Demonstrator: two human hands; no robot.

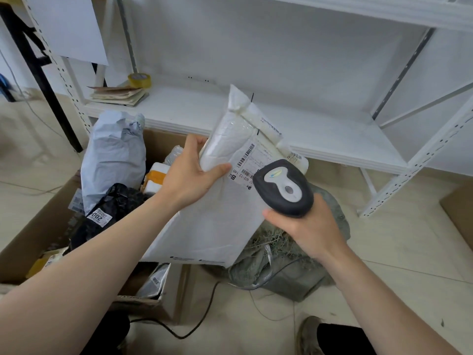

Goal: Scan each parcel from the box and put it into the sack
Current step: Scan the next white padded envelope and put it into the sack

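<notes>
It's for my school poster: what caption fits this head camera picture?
Left hand holds a white parcel while right hand aims the scanner at its label.

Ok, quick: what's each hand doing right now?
Left hand: grips the white padded parcel, thumb on its front.
Right hand: holds the barcode scanner, aimed at the parcel's label.

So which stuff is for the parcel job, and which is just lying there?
For the job: white parcel in the left hand, scanner in the right hand, box of parcels, sack.
Just lying about: tape roll, paper stack on the shelf.
</notes>
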